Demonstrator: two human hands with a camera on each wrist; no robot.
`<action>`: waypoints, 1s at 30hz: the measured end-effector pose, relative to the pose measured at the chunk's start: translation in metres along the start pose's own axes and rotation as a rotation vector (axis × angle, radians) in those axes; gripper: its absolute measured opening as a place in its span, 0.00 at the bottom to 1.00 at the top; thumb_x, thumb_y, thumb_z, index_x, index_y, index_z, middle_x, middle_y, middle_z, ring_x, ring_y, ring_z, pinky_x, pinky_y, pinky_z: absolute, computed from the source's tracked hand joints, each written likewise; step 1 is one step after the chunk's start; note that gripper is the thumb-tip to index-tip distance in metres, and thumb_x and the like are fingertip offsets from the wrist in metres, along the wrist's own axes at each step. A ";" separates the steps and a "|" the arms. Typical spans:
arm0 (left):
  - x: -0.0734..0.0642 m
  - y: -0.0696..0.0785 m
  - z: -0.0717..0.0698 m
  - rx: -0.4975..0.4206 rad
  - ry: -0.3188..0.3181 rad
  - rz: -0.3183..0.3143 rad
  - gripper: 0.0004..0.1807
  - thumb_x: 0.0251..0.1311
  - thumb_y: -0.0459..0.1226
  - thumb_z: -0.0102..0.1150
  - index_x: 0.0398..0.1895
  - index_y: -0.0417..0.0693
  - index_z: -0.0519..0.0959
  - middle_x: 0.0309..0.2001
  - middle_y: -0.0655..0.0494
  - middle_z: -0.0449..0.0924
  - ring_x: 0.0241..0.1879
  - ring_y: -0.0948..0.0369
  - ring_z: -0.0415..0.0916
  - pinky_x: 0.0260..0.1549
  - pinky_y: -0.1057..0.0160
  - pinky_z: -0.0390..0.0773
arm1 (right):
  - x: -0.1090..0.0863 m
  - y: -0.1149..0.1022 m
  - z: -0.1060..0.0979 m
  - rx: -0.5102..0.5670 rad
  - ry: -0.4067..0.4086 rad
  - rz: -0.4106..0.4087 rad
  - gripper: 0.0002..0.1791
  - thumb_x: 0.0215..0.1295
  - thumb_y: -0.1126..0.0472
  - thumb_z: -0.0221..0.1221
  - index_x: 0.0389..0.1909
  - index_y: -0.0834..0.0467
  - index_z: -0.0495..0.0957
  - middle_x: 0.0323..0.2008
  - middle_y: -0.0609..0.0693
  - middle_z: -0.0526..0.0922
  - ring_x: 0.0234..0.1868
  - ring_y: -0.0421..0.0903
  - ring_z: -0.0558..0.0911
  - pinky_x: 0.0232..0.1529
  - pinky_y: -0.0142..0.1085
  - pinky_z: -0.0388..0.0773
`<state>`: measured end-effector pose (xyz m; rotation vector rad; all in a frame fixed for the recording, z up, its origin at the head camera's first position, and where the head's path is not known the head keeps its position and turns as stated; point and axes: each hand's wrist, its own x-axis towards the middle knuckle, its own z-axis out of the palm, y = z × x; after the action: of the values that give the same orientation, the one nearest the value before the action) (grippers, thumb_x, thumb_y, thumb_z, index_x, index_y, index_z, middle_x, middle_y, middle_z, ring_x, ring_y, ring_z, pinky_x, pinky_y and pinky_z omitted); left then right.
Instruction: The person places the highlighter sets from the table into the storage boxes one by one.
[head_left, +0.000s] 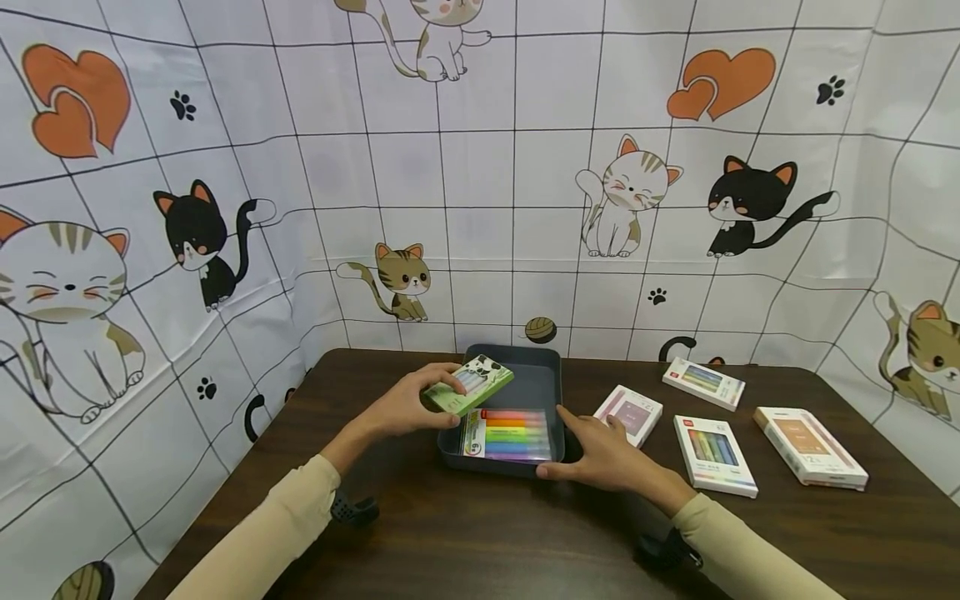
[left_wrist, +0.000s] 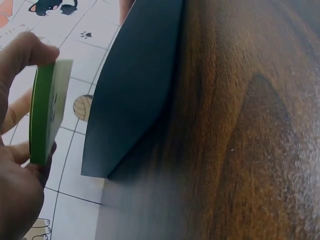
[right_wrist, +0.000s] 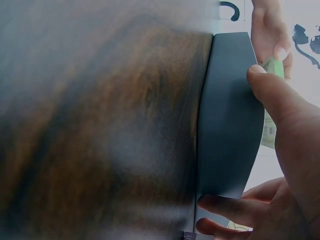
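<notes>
One green box, pinched, juts rightward from the left grip.

The left arm and right arm reach forward, angled inward, well apart at the elbows' side. The left hand pinches, thumb opposite bent fingers; the right hand, slightly nearer, spreads its thumb away from its fingers.

To the right of the hands, four white boxes lie on a brown surface; beyond hangs a white cat-printed backdrop.
</notes>
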<state>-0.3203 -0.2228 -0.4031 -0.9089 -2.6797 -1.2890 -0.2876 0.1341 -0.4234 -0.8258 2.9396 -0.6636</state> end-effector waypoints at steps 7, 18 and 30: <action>-0.002 0.004 0.000 -0.038 -0.077 0.055 0.20 0.56 0.46 0.76 0.52 0.64 0.82 0.75 0.57 0.62 0.68 0.54 0.61 0.58 0.48 0.69 | 0.000 0.000 0.002 0.003 -0.004 0.008 0.62 0.54 0.28 0.67 0.76 0.68 0.59 0.63 0.64 0.76 0.65 0.63 0.72 0.63 0.75 0.46; -0.007 0.011 0.001 -0.055 -0.131 0.073 0.20 0.58 0.44 0.73 0.54 0.58 0.82 0.75 0.53 0.61 0.66 0.51 0.63 0.58 0.48 0.69 | 0.001 0.000 0.003 0.006 -0.003 -0.002 0.62 0.54 0.27 0.67 0.75 0.68 0.60 0.63 0.64 0.76 0.65 0.63 0.72 0.62 0.75 0.45; 0.001 0.013 0.008 -0.043 -0.175 0.097 0.19 0.59 0.45 0.73 0.54 0.63 0.82 0.75 0.58 0.61 0.68 0.54 0.61 0.58 0.48 0.71 | 0.000 -0.001 0.001 0.003 0.001 -0.008 0.62 0.54 0.27 0.67 0.75 0.69 0.60 0.62 0.64 0.77 0.65 0.62 0.73 0.62 0.75 0.46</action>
<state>-0.3129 -0.2100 -0.3996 -1.1939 -2.7038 -1.3085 -0.2865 0.1330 -0.4239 -0.8370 2.9372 -0.6683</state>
